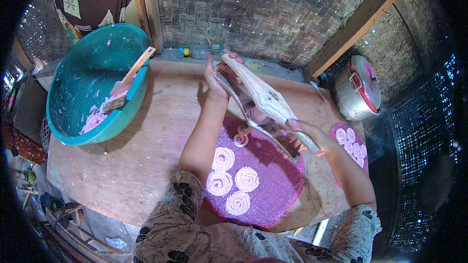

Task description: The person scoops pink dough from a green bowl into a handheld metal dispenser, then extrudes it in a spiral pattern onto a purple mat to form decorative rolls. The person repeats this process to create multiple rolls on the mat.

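Note:
My left hand (pixel 217 82) and my right hand (pixel 316 139) grip opposite ends of a two-part wooden dough press (pixel 267 96), tilted down toward the right. Pale pink dough (pixel 257 115) shows between its two long pieces. Beneath its left part, an orange-brown nozzle (pixel 244 129) sits just above a small dough coil (pixel 240 140). That coil lies on a round, speckled purple-pink mat (pixel 275 190). Several larger spiral dough rosettes (pixel 246 179) rest on the mat's left side. Some of my right fingers are hidden behind the press.
At the left stands a large green basin (pixel 134 122) with pink dough (pixel 95 119) and a wooden-handled spatula (pixel 139 65). A lidded metal pot (pixel 348 97) is at the far right, near a second mat with rosettes (pixel 351 142). A clear bottle (pixel 202 51) lies by the woven wall (pixel 263 9).

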